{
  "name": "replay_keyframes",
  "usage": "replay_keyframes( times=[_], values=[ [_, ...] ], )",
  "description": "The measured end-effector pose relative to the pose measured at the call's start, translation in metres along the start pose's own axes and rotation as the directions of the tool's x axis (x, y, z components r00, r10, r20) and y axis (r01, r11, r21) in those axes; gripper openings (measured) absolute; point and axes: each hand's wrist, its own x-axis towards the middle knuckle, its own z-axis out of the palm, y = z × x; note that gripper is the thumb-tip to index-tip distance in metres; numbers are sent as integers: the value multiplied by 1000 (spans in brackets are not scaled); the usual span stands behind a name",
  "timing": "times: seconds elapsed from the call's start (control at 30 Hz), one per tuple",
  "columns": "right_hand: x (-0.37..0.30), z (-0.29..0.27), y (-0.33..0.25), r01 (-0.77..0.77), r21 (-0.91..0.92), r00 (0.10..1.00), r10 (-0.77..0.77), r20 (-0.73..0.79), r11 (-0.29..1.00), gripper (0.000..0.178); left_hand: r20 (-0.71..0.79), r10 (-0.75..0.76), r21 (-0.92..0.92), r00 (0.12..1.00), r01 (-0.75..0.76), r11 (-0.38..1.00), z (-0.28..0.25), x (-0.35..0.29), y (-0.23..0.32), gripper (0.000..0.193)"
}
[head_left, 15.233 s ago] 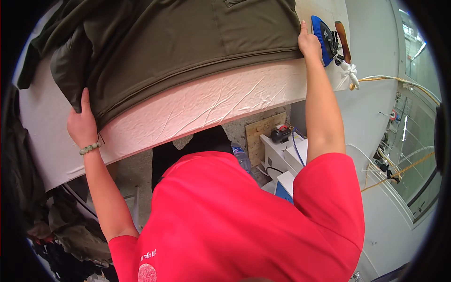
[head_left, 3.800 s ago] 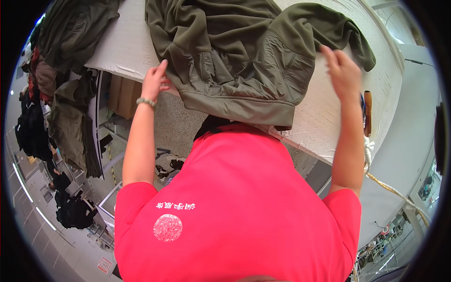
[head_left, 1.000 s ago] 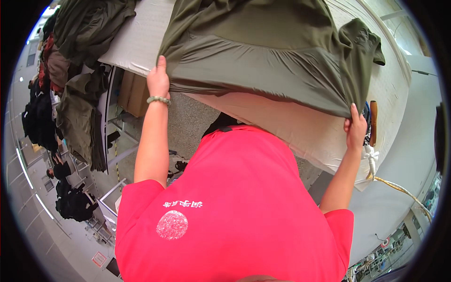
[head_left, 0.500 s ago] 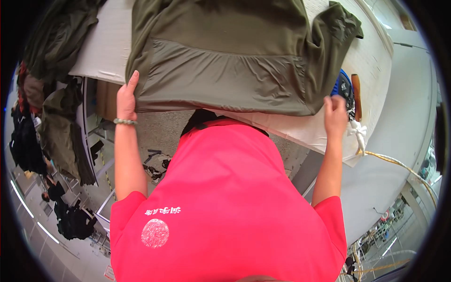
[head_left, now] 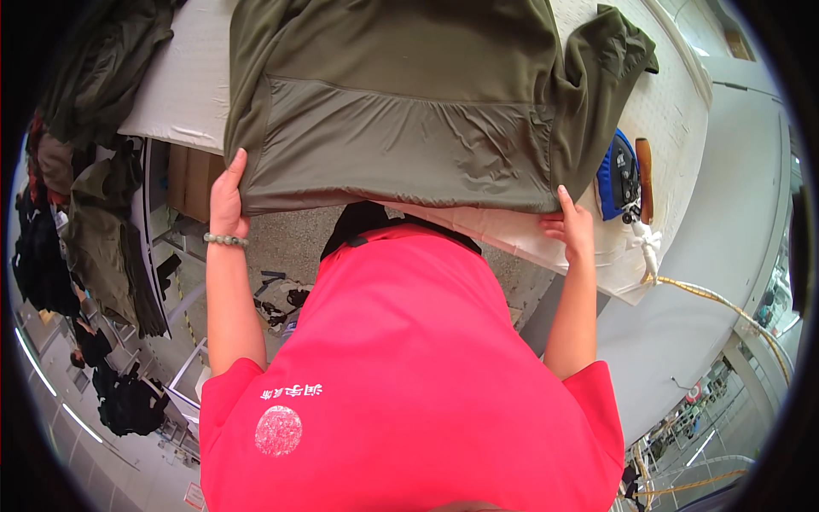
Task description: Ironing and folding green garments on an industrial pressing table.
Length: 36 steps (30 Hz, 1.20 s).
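Observation:
An olive-green top [head_left: 401,141] lies spread in front of me, its smooth, wrinkled lower panel turned towards me and its hem hanging past the table edge at the left. My left hand [head_left: 226,205], with a beaded bracelet at the wrist, grips the left hem corner, thumb on top. At the right hem corner my right hand [head_left: 573,226] has its thumb over the cloth and its fingers bent just under the edge. A sleeve [head_left: 610,51] of the top stretches out to the upper right. Beyond my right hand rests a steam iron [head_left: 616,179], blue with a brown handle.
The pale, padded table [head_left: 589,247] carries the top and iron. A white-wrapped joint and yellowish hose [head_left: 699,292] run from the iron over the right edge. Dark green garments [head_left: 102,77] are heaped at the far left, with more hanging down. A cardboard box [head_left: 192,183] stands below the table.
My right hand has moved left and down from beside the iron to the hem's right corner, uncovering the iron. My left hand and the hem have shifted slightly towards me.

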Motion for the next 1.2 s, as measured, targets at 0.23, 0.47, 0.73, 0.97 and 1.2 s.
replay_keyframes(
  times=[0.23, 0.47, 0.73, 0.97, 1.2],
  values=[
    [-54, -17, -108, 471, 411, 853, -522, 15, 780, 41, 183, 274, -169, 944, -245, 955, 12, 15, 83, 44],
    [-147, -81, -85, 734, 463, 671, -638, -378, 497, 39, 329, 598, -547, 731, -369, 752, -80, -85, 155, 54],
    [-23, -58, -231, 507, 519, 763, -639, 102, 688, 31, 137, 535, -351, 834, -464, 813, 18, 24, 157, 28],
    [-135, -59, -391, 865, 499, 271, -882, -386, 47, 35, -409, 675, -299, 614, -789, 537, 91, 48, 320, 25],
    [2, 2, -312, 701, 13, 705, -689, -168, 713, 48, -399, 404, 65, 823, -414, 908, 70, 130, 192, 43]
  ],
)
